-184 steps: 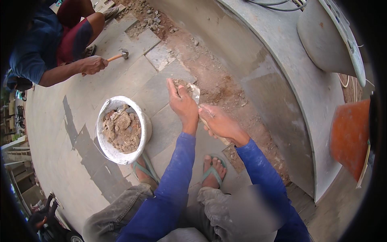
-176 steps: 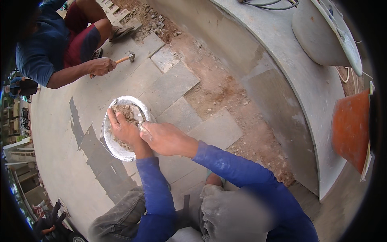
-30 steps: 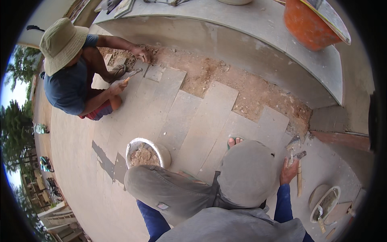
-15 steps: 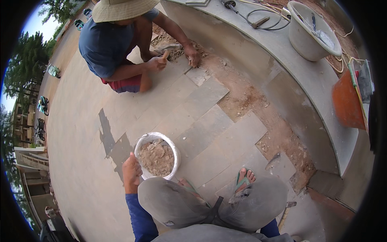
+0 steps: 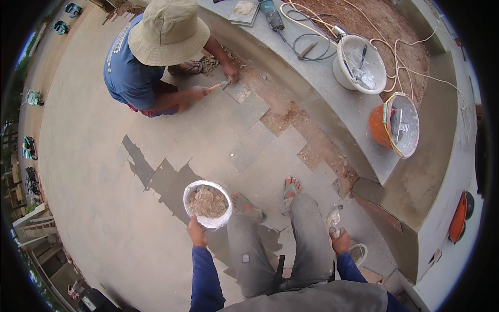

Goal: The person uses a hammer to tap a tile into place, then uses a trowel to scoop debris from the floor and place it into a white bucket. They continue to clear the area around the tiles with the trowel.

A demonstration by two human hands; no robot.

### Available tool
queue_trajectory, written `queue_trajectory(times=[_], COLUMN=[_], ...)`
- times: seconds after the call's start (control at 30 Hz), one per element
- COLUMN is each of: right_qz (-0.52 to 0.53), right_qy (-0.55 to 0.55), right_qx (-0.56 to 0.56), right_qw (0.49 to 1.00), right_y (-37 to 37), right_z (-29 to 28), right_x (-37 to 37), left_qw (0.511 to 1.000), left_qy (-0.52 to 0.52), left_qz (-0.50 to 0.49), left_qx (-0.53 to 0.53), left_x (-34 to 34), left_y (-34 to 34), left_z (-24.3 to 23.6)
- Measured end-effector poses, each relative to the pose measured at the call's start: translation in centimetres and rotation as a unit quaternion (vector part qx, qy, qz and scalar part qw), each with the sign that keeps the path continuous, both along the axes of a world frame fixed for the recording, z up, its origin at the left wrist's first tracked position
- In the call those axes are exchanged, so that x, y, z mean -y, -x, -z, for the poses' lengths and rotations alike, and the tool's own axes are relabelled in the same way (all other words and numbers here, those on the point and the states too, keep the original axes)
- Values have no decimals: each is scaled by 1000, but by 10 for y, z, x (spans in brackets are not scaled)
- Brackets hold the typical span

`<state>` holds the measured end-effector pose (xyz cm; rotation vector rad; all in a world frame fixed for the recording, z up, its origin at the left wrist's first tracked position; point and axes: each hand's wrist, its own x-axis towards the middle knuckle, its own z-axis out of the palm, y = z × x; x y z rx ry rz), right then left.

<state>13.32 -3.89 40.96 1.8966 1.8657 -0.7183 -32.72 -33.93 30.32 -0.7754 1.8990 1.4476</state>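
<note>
My left hand (image 5: pixel 197 232) is closed at the near side of a white bucket (image 5: pixel 212 223); whether it grips the rim or a handle I cannot tell. Crumbly brown-grey rubble (image 5: pixel 207 202) lies in the bucket, beside my left foot. On the other side of my legs, my right hand (image 5: pixel 340 241) is wrapped round a trowel (image 5: pixel 333 216) with a dirty, mortar-smeared blade. Just past that hand, partly hidden by my sleeve, is a small pale container (image 5: pixel 358 253).
A co-worker in a tan hat (image 5: pixel 165 34) crouches ahead with a hammer (image 5: pixel 219 85) at the paving edge. A dirt strip (image 5: pixel 283 115) runs along a curved ledge (image 5: pixel 312 78). On it stand a white tub (image 5: pixel 345 73), an orange bucket (image 5: pixel 379 126) and a power tool (image 5: pixel 271 14).
My view has risen and turned toward the right. My right hand has come into view with the trowel. The co-worker's head has bent lower over the hammer.
</note>
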Motion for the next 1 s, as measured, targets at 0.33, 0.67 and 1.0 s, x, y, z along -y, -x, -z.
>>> queue_trajectory(times=[0.33,0.67,1.0], right_qz=[-38,-308,-312], right_qy=[63,200,274], right_qx=[9,-105,72], right_qw=[997,924,907], right_y=[63,209,471], right_z=[-165,-79,-99], right_x=[-10,-21,35], left_qw=[949,904,877], left_qy=[-36,-47,-90], left_qz=[-280,-397,-460], left_qx=[138,154,109], left_x=[117,169,198], left_y=[-87,-71,117], left_z=[-225,-293,-277])
